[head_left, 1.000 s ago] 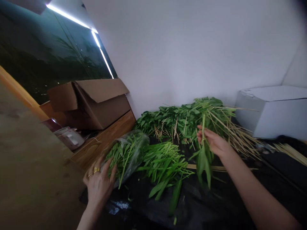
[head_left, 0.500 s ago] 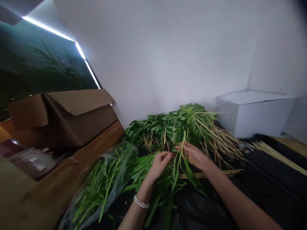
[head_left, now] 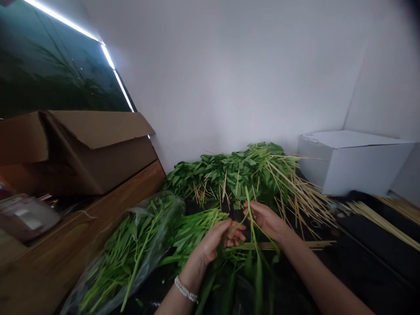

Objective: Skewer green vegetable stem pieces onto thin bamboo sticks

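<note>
Lower centre of the frame, my right hand (head_left: 267, 222) pinched a stem (head_left: 248, 199); whether my left hand (head_left: 218, 239), half-curled beside it, gripped anything I couldn't tell. Stem-handling, I judged; next called for steadiness.

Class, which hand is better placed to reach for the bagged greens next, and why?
Probably the left hand: it is nearer the clear bag, while the right hand holds a stem.

You can't tell whether your left fingers (head_left: 236, 236) pinch the slim green leafy stem (head_left: 253, 235); its lower leaves (head_left: 259, 278) blur. Well left of it, the view's edge crops an open brown cardboard box (head_left: 118, 164).
</note>
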Available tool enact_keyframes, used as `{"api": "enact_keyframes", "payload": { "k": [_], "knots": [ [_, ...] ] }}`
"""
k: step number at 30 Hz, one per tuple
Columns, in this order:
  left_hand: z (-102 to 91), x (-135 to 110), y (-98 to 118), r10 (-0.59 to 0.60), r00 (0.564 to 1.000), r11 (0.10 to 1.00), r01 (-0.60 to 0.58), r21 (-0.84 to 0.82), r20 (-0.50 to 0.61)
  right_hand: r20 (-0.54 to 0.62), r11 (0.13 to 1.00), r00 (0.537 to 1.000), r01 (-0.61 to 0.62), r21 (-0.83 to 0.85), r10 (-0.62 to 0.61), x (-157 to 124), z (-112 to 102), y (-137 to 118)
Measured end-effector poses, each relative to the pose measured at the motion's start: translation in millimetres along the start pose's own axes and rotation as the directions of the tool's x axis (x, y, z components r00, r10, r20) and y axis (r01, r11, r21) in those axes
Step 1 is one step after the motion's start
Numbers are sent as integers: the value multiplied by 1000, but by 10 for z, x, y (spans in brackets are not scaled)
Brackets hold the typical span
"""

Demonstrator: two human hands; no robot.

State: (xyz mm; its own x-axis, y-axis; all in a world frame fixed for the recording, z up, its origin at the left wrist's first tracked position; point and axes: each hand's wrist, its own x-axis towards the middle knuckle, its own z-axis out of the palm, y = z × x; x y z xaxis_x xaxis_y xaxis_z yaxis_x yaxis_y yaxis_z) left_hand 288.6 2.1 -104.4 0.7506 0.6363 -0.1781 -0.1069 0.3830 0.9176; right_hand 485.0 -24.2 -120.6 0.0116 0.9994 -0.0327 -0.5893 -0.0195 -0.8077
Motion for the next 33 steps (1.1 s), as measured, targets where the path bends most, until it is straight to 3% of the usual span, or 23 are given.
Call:
{"api": "enact_keyframes", "payload": {
  "k": [3,6,15,21,28,33],
  "knots": [
    [-39,14,-46,-47,997,992,54,-111,66,-4,999,1000,-21,-29,21,-7,15,-11],
    [-63,21,-93,-49,995,993,58,-100,86,-14,999,1000,-7,-40,6,6,35,-8],
    [52,-11,-130,36,997,998,-40,-55,-67,-108,996,991,73,-44,-77,51,41,42],
    [12,43,-94,48,987,997,-56,-45,-155,-148,992,982,104,-73,-114,55,85,87],
    [45,41,-120,49,993,998,-52,-31,-105,-158,985,978,115,-127,-135,17,169,118],
    [47,40,-144,55,991,997,-47,66,-121,-145,975,978,121,-184,-149,-14,214,127]
  ]
}}
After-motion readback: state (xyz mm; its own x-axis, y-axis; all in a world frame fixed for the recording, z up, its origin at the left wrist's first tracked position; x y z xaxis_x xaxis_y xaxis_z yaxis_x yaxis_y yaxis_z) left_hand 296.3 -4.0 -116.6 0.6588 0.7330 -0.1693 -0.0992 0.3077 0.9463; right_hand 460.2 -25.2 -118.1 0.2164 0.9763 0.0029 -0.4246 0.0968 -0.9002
